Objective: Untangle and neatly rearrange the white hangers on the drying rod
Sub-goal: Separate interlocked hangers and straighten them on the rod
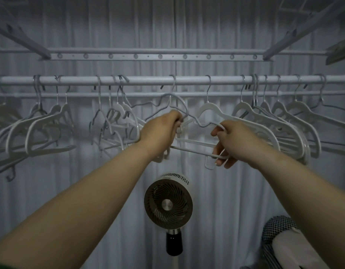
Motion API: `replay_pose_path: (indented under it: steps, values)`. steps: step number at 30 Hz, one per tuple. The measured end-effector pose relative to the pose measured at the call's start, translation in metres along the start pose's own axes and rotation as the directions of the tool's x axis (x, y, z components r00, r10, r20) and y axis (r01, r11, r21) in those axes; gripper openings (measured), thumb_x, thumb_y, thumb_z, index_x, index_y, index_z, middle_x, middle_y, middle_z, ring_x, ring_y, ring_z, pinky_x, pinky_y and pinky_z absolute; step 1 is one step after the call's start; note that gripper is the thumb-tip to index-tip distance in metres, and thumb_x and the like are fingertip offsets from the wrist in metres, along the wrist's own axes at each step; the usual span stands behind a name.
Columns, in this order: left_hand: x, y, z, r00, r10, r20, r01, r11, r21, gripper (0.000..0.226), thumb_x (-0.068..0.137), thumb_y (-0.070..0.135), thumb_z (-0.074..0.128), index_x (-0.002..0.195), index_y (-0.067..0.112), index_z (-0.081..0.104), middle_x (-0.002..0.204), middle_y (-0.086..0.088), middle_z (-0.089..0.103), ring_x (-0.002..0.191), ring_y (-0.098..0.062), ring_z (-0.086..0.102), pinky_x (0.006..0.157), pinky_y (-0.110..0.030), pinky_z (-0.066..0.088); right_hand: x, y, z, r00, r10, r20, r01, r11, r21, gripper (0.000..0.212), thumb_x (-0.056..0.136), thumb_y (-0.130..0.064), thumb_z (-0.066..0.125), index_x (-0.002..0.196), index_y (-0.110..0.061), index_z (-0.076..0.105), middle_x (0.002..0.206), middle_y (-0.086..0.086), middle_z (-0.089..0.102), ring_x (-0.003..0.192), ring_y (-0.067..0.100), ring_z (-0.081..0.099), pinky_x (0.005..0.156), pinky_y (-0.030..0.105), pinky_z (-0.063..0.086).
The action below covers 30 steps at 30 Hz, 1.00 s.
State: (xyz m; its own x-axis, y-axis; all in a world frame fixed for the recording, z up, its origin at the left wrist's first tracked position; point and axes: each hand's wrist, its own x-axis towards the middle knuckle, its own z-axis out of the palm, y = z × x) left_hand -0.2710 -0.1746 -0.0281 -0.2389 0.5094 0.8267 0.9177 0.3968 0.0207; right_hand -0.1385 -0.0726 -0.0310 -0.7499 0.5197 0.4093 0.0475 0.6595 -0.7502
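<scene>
White curtains [216, 200] with long soft folds hang behind everything. Across them runs the drying rod [148, 80], round, smooth and pale. A thinner rod [140, 94] sits just behind and below it, and a flat rail [148, 56] with a row of round holes sits higher up.

White hangers hang from the drying rod by thin metal hooks. On the left is a bunch [41, 133] of thick curved plastic ones, tilted and pressed together. Next to it is a messy knot [113, 129] of thin ones, crossing each other. On the right, a tight row [274, 123] fans out.

The middle of the rod has bare gaps, with only two hooks there. Both hands are up in this space. The left hand [160, 131] is curled tight round the wiry top of a thin hanger [195, 152]. The right hand [233, 140] grips its other end, thumb on the top edge and fingers under the bottom bar.

Under the hands there is open room down to a round fan [168, 204] with a swirly grille. A checked cloth [278, 226] is in the bottom right corner.
</scene>
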Motion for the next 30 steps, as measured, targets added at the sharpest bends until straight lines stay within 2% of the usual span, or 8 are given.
replay_pose_path:
  steps: [3,9,13,18,20,24,28,30]
  values:
    - [-0.003,0.001,-0.009,0.990,-0.017,-0.137,-0.004,0.989,-0.150,0.027,0.097,0.013,0.038,0.116,0.000,0.054,0.114,-0.012,0.066,0.103,-0.030,0.061,0.083,-0.030,0.045,0.001,0.004,0.004,1.000,-0.014,-0.021,0.013,1.000,-0.023,0.018,0.099,-0.010,0.025,0.097,-0.010,0.043,0.061,0.010,0.054,0.045,0.023,0.052,0.040,0.024,0.044]
    - [-0.024,-0.009,-0.027,0.967,-0.074,-0.244,-0.002,0.955,-0.296,0.022,0.096,0.005,0.038,0.108,-0.002,0.055,0.093,0.005,0.057,0.073,-0.007,0.052,0.060,0.006,0.033,0.003,0.012,0.008,0.994,-0.052,-0.097,0.039,0.990,-0.137,0.017,0.097,-0.012,0.032,0.095,-0.011,0.048,0.071,0.011,0.063,0.053,0.025,0.056,0.052,0.031,0.049]
    - [-0.047,-0.024,-0.035,0.985,-0.018,-0.171,-0.021,0.975,-0.223,0.022,0.095,0.006,0.042,0.108,0.000,0.059,0.096,0.002,0.062,0.068,0.006,0.050,0.061,0.007,0.035,0.002,0.014,0.011,0.986,-0.074,-0.149,0.030,0.960,-0.280,0.025,0.093,-0.017,0.043,0.115,-0.009,0.053,0.096,0.014,0.067,0.088,0.033,0.062,0.077,0.038,0.053]
    - [-0.068,-0.045,-0.042,0.994,0.021,-0.105,-0.030,0.996,-0.082,0.036,0.090,0.025,0.042,0.109,0.004,0.064,0.103,-0.010,0.071,0.093,-0.019,0.065,0.070,-0.015,0.043,-0.012,-0.005,0.026,0.892,-0.349,-0.289,0.167,0.846,-0.506,0.045,0.091,-0.017,0.048,0.135,-0.009,0.041,0.139,0.010,0.043,0.130,0.027,0.033,0.105,0.030,0.026]
    - [-0.075,-0.048,-0.045,0.997,0.024,-0.067,-0.028,0.999,-0.047,0.044,0.084,0.028,0.038,0.109,0.002,0.064,0.107,-0.012,0.071,0.097,-0.024,0.066,0.081,-0.029,0.049,-0.015,-0.019,0.040,0.839,-0.454,-0.299,0.307,0.849,-0.431,0.037,0.091,-0.017,0.049,0.127,-0.008,0.050,0.133,0.008,0.049,0.124,0.024,0.039,0.097,0.024,0.028]
    - [-0.082,-0.058,-0.049,1.000,0.009,0.013,-0.010,0.996,0.088,0.044,0.087,0.031,0.035,0.110,0.008,0.065,0.108,-0.012,0.071,0.099,-0.030,0.067,0.082,-0.036,0.053,-0.012,-0.058,0.076,0.931,-0.336,-0.143,0.331,0.942,-0.061,0.039,0.089,-0.038,0.052,0.115,-0.010,0.060,0.118,0.004,0.063,0.109,0.017,0.056,0.081,0.022,0.037]
    - [-0.086,-0.059,-0.056,0.994,0.088,0.058,-0.099,0.973,0.208,0.031,0.076,0.029,0.042,0.073,0.020,0.072,0.056,0.003,0.071,0.046,-0.011,0.066,0.038,-0.016,0.042,-0.005,-0.087,0.104,0.951,-0.306,-0.050,0.306,0.952,-0.003,0.045,0.089,-0.042,0.051,0.114,-0.007,0.060,0.102,0.001,0.063,0.094,0.016,0.057,0.083,0.029,0.044]
    - [-0.086,-0.063,-0.055,0.990,0.138,0.003,-0.133,0.952,0.275,0.030,0.072,0.028,0.043,0.063,0.022,0.070,0.045,0.005,0.065,0.036,-0.008,0.060,0.032,-0.015,0.035,0.000,-0.095,0.116,0.950,-0.305,-0.060,0.303,0.952,-0.045,0.037,0.091,-0.033,0.050,0.111,-0.004,0.060,0.101,0.005,0.068,0.092,0.022,0.062,0.087,0.033,0.049]
